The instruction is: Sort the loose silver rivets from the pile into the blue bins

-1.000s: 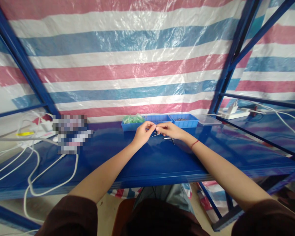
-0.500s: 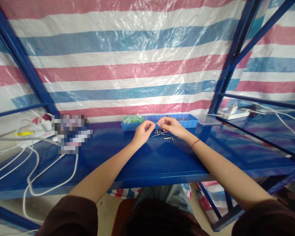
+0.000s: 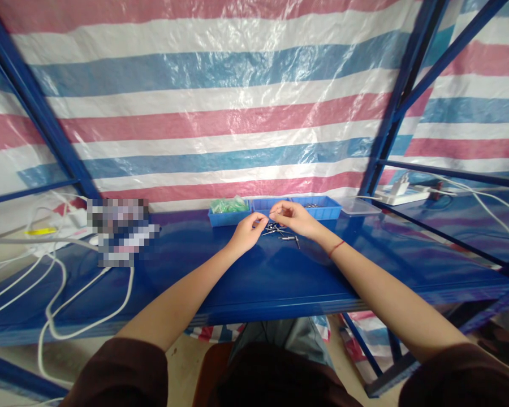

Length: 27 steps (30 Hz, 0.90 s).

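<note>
The left hand (image 3: 246, 233) and right hand (image 3: 296, 218) are near each other; whether fingertips clamp some small piece, I cannot tell. Thin metal pieces (image 3: 275, 229) lie beneath, on blue surface (image 3: 254, 282).

No readable text, number or sign is showing on the blue bins (image 3: 322, 213). Well to their left, pixelation is covering a patch (image 3: 125, 229), so any print there is staying unreadable. Farther left of the bins, a yellow strip (image 3: 41, 231) is showing no legible lettering. To their right, a white power strip (image 3: 401, 198) is appearing too small and soft for any marking to be read.
</note>
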Each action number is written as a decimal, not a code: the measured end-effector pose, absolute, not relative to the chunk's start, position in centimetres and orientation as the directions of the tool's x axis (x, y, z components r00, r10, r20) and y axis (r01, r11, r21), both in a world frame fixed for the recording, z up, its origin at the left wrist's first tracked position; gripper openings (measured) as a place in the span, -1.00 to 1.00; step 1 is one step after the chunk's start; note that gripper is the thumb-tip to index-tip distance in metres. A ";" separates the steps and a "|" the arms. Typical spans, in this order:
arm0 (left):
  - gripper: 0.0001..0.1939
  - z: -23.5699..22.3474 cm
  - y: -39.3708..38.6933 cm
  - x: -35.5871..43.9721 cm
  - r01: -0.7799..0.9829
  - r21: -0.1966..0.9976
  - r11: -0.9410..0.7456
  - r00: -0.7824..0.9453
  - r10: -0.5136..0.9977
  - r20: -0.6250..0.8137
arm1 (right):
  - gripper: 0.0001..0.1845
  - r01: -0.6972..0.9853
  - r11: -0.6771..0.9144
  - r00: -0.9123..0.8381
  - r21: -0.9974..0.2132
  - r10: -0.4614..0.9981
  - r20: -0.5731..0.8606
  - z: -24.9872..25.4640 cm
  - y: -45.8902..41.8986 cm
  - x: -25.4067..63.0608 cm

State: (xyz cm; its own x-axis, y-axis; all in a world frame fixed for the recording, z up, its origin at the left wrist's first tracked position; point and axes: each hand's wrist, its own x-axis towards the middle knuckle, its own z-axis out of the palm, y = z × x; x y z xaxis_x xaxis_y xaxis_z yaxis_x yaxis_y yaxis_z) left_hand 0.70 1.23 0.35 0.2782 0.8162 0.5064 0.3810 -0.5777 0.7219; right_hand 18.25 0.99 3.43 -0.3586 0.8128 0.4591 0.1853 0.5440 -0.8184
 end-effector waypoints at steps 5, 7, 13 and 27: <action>-0.78 -0.1 1.5 0.8 0.376 0.725 -0.577 0.320 0.815 0.482 | -0.78 0.183 0.529 -0.389 -0.829 0.813 0.433 3.3 1.2 18.5; -0.77 -0.3 1.7 0.8 0.364 0.728 -0.581 0.332 0.811 0.482 | -0.80 0.181 0.513 -0.395 -0.839 0.819 0.416 3.3 1.2 18.6; -0.78 -0.3 2.0 0.6 0.339 0.749 -0.570 0.329 0.817 0.473 | -0.71 0.149 0.488 -0.381 -0.860 0.831 0.405 3.6 0.8 18.6; -0.75 -0.6 1.8 -0.1 0.707 0.375 -0.599 0.379 0.769 0.515 | -0.81 0.796 0.463 0.009 -0.389 0.633 0.774 3.5 4.2 24.3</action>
State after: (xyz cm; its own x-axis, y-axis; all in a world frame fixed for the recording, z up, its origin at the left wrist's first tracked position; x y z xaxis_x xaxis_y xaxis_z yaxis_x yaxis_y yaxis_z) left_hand -0.12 1.81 -0.60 0.3788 0.7690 0.5149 0.7072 -0.5994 0.3749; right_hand 24.28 4.16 3.54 0.0094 0.6335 0.7737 0.7961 0.4634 -0.3891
